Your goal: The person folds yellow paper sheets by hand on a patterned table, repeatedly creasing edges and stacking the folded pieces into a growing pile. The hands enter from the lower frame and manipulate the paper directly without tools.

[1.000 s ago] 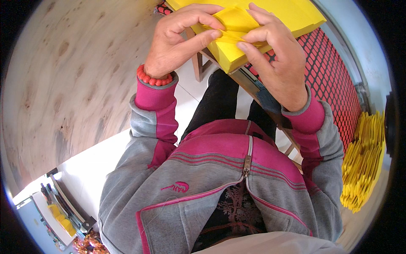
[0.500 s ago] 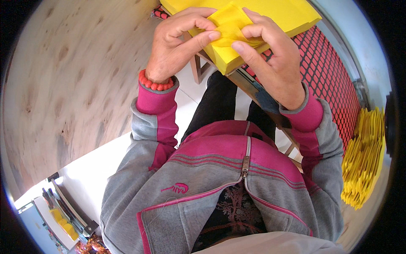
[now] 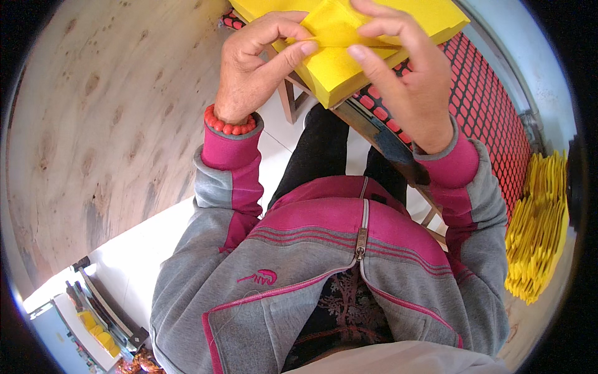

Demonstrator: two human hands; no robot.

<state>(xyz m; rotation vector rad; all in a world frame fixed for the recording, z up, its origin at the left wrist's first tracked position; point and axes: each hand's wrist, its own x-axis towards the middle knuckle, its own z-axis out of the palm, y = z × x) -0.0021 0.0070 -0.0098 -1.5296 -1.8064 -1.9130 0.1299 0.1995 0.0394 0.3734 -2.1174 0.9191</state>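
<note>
A folded piece of thin yellow paper (image 3: 336, 26) lies over the near edge of a thick stack of yellow sheets (image 3: 339, 80), at the top of the view. My left hand (image 3: 249, 71) pinches the paper's left edge between thumb and index finger. Beside the right part of the paper is my right hand (image 3: 418, 78), its thumb and fingers spread apart and slightly blurred. A straight crease or edge runs across the paper between the two hands. The far fingertips of my left hand are hidden.
The stack rests on a seat or bench covered in red-and-black netted cloth (image 3: 479, 87). Folded yellow papers (image 3: 537, 230) are bundled at the right. A large wooden board (image 3: 106, 124) stands at the left. Lower left is a shelf (image 3: 93, 311) with small items.
My right hand has loosened its pinch and shifted slightly right, fingers spreading. The crumpled fold in the paper now lies flatter, while my left hand keeps its pinch.
</note>
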